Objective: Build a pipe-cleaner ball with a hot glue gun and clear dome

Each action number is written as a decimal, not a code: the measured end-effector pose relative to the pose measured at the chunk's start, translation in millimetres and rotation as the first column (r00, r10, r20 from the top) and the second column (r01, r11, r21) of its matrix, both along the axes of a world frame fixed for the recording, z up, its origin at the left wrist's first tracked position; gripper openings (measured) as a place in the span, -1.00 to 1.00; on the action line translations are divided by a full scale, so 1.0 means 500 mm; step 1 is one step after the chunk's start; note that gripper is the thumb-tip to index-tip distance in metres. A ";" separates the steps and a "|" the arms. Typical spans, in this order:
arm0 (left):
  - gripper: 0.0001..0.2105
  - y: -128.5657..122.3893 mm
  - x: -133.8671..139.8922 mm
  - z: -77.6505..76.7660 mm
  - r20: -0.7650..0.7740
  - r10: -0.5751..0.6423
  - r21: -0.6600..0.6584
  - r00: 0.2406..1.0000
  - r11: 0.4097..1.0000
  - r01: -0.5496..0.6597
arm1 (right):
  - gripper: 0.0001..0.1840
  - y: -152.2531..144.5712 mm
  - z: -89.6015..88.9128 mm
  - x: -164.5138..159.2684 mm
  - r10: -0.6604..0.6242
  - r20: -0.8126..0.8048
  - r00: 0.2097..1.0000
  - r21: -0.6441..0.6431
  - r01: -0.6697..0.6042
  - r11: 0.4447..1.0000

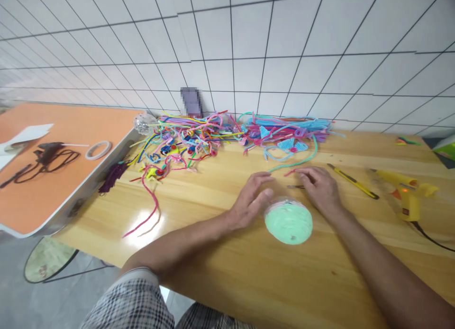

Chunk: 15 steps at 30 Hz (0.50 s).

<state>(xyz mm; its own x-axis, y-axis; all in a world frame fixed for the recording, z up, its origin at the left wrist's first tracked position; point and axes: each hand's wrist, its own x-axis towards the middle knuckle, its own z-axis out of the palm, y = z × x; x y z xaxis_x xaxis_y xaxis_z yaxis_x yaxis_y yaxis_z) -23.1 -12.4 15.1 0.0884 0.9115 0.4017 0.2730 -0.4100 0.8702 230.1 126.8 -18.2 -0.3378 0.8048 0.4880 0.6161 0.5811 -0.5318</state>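
Note:
On the wooden table lies a round mint-green disc (288, 223), wound like a coil, with a small spot near its lower edge. My left hand (251, 201) is just left of it, holding nothing, thumb apart from the fingers. Behind and to the right of the disc, my right hand (321, 187) has its fingers curled, with a short pink-red pipe cleaner (289, 173) at the fingertips. A thin dark tool (295, 187) partly disappears under that hand; its kind is unclear. Beyond both hands curves a green pipe cleaner (296, 165).
Colourful pipe cleaners (287, 127) and small twisted pieces (174, 149) are heaped along the tiled wall. At right lie a yellow utility knife (353, 181) and a yellow glue gun (408, 196) with a cord. An orange-topped table (71, 177) at left bears a tape roll (98, 150).

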 end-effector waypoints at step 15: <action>-0.39 0.409 -0.299 0.142 -0.783 0.362 0.091 0.506 0.871 -0.482 | -0.74 0.006 -0.006 -0.001 0.067 0.018 0.998 0.008 -0.067 0.998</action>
